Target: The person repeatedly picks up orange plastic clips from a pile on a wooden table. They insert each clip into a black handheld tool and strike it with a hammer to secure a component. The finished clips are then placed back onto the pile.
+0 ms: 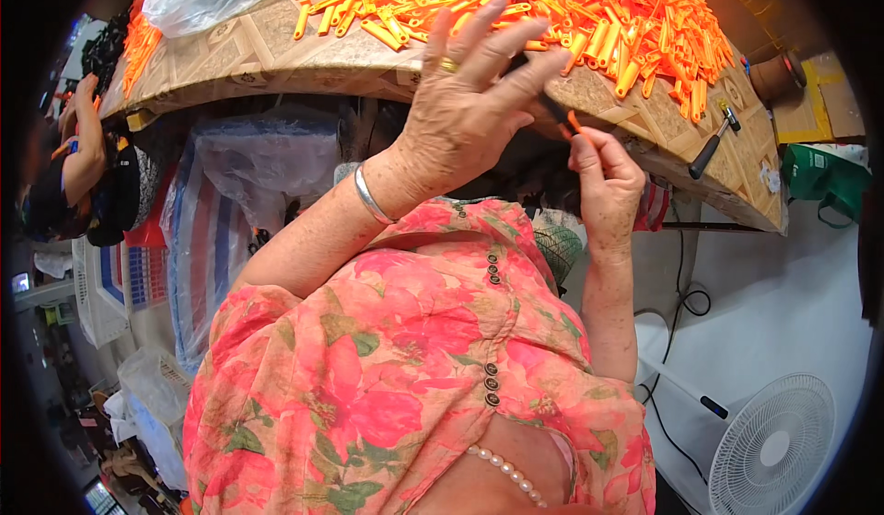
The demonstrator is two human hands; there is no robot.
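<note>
My left hand (pixel 470 101) is raised at the table's near edge, its back toward me and its fingers spread. It wears a gold ring and a silver bangle (pixel 371 197). A dark strip shows between and beside its fingers, but the hand hides most of it. Just to the right, my right hand (pixel 603 179) pinches a thin orange and black piece (pixel 572 124) between thumb and fingertips. Its exact kind is too small to tell. Beyond both hands lies a big heap of orange plastic handles (pixel 608 36), each with a hole at one end.
A hammer (pixel 715 142) lies on the patterned table (pixel 249 46) at the right. A clear plastic bag (pixel 207 0) sits at the far left. A white fan (pixel 776 446) and a black cable (pixel 680 303) are on the floor at right. Another person's arm (pixel 85 147) is at the left.
</note>
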